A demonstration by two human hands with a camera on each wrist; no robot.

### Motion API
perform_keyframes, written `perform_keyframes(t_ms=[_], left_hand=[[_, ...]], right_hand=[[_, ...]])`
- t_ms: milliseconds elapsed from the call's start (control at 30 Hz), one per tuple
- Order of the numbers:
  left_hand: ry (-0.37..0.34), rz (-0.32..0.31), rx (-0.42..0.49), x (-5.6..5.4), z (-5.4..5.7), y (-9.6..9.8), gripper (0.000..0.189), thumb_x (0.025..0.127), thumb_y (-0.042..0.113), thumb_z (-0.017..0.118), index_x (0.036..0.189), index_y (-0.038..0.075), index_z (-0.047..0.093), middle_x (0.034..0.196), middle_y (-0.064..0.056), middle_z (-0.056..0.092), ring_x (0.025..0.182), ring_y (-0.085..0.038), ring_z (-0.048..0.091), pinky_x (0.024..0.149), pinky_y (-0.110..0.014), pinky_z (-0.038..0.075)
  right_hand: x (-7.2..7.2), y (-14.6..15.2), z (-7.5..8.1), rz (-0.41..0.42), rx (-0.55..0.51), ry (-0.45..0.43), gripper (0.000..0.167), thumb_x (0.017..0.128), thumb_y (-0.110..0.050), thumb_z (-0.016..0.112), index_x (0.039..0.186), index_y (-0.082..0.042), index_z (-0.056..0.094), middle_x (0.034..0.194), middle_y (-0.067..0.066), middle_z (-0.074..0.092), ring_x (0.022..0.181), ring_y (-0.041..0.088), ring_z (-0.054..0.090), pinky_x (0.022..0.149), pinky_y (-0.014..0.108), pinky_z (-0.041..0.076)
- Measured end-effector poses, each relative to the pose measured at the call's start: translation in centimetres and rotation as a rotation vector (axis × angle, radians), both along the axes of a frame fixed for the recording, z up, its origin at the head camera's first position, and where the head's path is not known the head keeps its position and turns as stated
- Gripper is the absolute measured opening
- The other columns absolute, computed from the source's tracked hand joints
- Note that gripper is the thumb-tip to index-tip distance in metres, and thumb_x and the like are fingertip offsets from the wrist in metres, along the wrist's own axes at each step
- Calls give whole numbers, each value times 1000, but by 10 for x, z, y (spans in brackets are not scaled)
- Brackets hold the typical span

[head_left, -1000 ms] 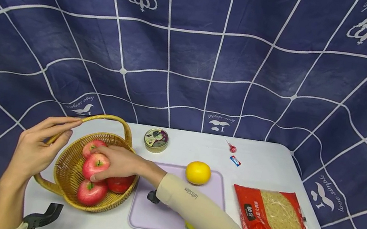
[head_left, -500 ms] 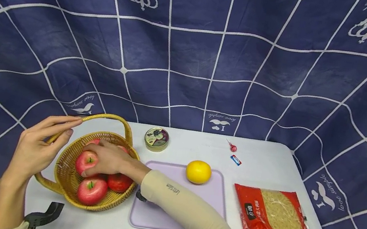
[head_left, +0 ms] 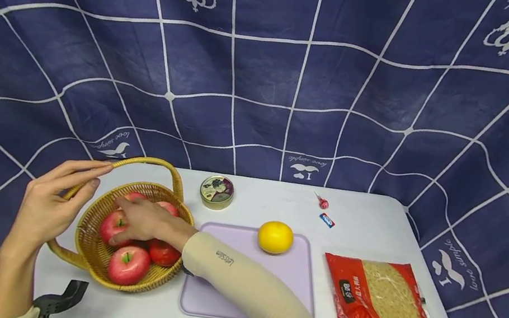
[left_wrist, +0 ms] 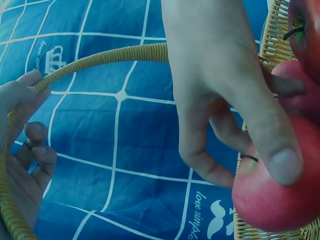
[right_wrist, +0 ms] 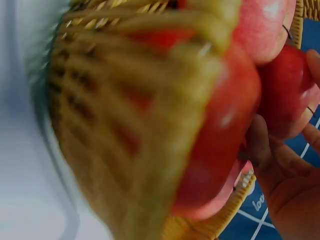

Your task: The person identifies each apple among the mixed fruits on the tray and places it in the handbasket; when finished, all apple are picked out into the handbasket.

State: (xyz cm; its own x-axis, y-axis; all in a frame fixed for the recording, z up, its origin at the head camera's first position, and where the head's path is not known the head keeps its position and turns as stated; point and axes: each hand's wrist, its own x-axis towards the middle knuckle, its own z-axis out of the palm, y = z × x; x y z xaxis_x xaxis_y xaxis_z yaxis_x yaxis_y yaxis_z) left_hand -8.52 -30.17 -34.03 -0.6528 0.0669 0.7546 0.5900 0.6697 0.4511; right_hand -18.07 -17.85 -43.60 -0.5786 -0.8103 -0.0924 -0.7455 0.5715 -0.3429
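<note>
A wicker basket with several red apples stands on the left of the table. My left hand holds its arched handle between thumb and fingers; the left wrist view shows the handle running through the fingers. Inside the basket, my right hand grips an apple at the left side. In the left wrist view its thumb lies across that apple, while other fingers curl around the stem side. In the right wrist view, the blurred basket wall covers much of the scene.
A lilac tray lies right of the basket, with a lemon at its back edge. Behind stands a round tin. A lollipop, a small blue-and-red packet and a red bag of pasta lie right.
My right hand has moved left and slightly down into the basket with the apple, away from the apples at the back. The left hand stays on the handle.
</note>
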Motion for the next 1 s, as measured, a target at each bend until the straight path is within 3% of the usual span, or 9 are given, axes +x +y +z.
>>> perform_keyframes(t_ms=[67, 233, 367, 500, 767, 1000], left_hand=[[-4, 9, -4, 0, -3, -2, 35, 80, -20, 67, 109, -3, 76, 111, -19, 72, 108, 3, 61, 93, -8, 45], [-7, 15, -5, 0, -2, 0, 34, 80, -19, 67, 109, -2, 77, 111, -19, 71, 109, 3, 61, 93, -7, 44], [0, 12, -2, 1, 0, 2, 34, 80, -19, 68, 108, -3, 76, 111, -20, 71, 108, 4, 61, 94, -8, 45], [2, 11, -1, 1, 0, 1, 34, 79, -20, 68, 108, -4, 76, 110, -20, 71, 108, 3, 61, 94, -8, 45], [3, 26, -16, 1, 1, 1, 34, 80, -19, 68, 108, -2, 77, 110, -19, 72, 109, 5, 61, 94, -8, 44], [-13, 38, -21, -3, -5, -6, 34, 80, -18, 68, 109, -1, 77, 112, -17, 72, 109, 6, 60, 95, -7, 43]], right_hand=[[2, -4, -1, 5, -4, -27, 69, 79, -58, 79, 136, -34, 47, 111, -16, 58, 104, -1, 54, 79, 19, 48], [5, -11, -6, 18, 81, -19, 59, 85, -47, 77, 137, -35, 51, 98, -20, 63, 102, 0, 56, 79, 18, 48], [1, -11, -12, 34, 102, 1, 57, 85, -43, 78, 137, -37, 55, 102, -22, 65, 101, 1, 59, 82, 19, 48], [0, -10, -14, 36, 94, -1, 61, 85, -44, 78, 141, -38, 53, 112, -23, 65, 111, 1, 57, 87, 19, 47], [1, -11, -15, 30, 86, -3, 65, 85, -44, 78, 143, -37, 51, 117, -22, 64, 117, -1, 53, 90, 17, 45], [3, -7, -10, 38, 77, 19, 61, 85, -48, 76, 140, -36, 52, 105, -21, 63, 107, -1, 54, 79, 19, 48]])
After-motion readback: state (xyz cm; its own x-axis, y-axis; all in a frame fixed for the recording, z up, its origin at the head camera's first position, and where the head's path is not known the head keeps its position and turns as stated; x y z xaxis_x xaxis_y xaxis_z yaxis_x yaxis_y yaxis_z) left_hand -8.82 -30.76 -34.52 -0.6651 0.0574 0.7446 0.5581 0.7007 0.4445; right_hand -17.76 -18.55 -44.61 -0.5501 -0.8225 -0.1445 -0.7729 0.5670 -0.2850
